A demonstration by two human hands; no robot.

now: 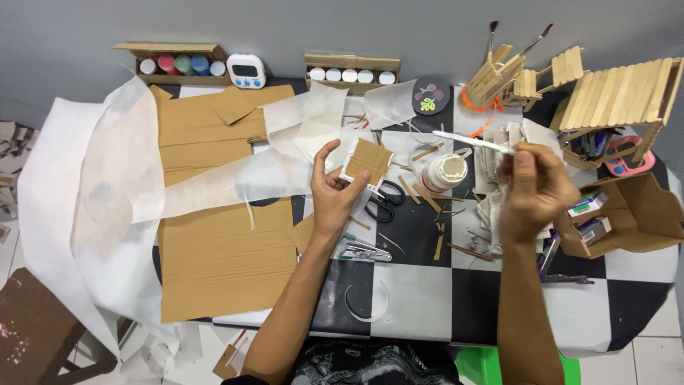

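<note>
So the left hand is up over the black-and-white checkered table, fingers pinched on the edge of a small square piece of brown cardboard with a white rim, holding it upright-ish just above the black-handled scissors. The right hand is closed around one end of a flat wooden stick smeared white, which pokes out to the left and hovers right over a small white glue pot with an open top; the stick tip isn't touching the cardboard square, there's a gap between them. Loose plain wooden craft sticks are scattered around the pot and scissors. On the left side of the table there are big flat sheets of brown cardboard with thin white translucent paper draped over and around them. Along the back wall sits a cardboard tray of little paint jars with coloured lids, a white digital timer just beside it, and a second tray of white-lidded jars. On the far right there's a slatted structure built from craft sticks, and below it an open brown cardboard box with small packets inside.
</note>
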